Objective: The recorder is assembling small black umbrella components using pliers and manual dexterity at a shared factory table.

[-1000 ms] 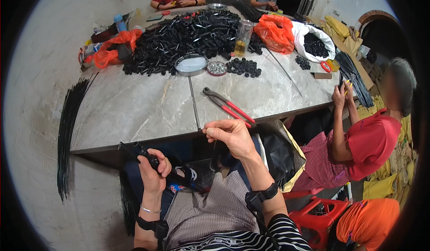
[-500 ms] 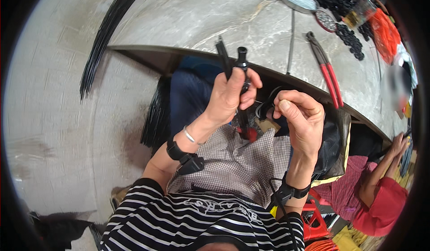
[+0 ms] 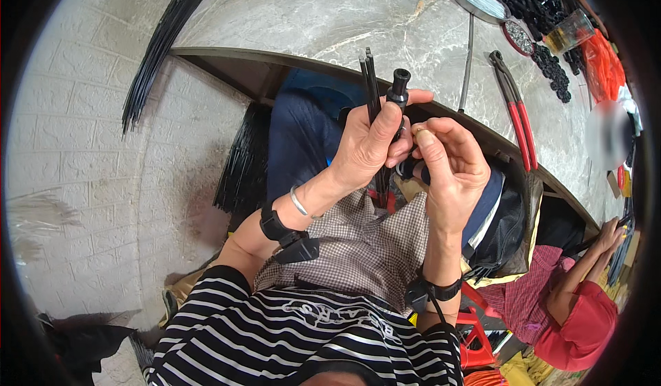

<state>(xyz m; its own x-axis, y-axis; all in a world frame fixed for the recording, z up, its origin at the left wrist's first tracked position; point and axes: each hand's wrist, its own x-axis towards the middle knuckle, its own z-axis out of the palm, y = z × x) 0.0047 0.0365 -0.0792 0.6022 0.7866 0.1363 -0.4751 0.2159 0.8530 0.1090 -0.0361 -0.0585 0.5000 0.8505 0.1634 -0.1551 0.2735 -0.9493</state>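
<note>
My left hand [image 3: 368, 142] is wrapped round several thin black rods [image 3: 372, 83] and a black tubular fitting [image 3: 399, 89] with a flared end, all pointing up past the thumb. Its index finger stretches out behind the fitting. Close by on the right, my right hand [image 3: 454, 162] has thumb and index finger pinched together beside the left fingertips. Anything in that pinch is too small to make out. Below the fist, the rods' lower ends [image 3: 383, 186] reach down over my checked apron [image 3: 323, 231].
Red-handled pliers [image 3: 520, 121] lie on the marbled table [image 3: 330, 25]. Behind them are a round dish [image 3: 480, 1], small black parts [image 3: 551, 76] and an orange bag [image 3: 602, 66]. A bundle of black rods [image 3: 162, 42] overhangs the table's left end. A person in red [image 3: 582, 317] works at right.
The left hand has shifted right with the rods and fitting, its index finger now extended. The right hand has come nearer to it, almost touching. The rods have spread apart slightly.
</note>
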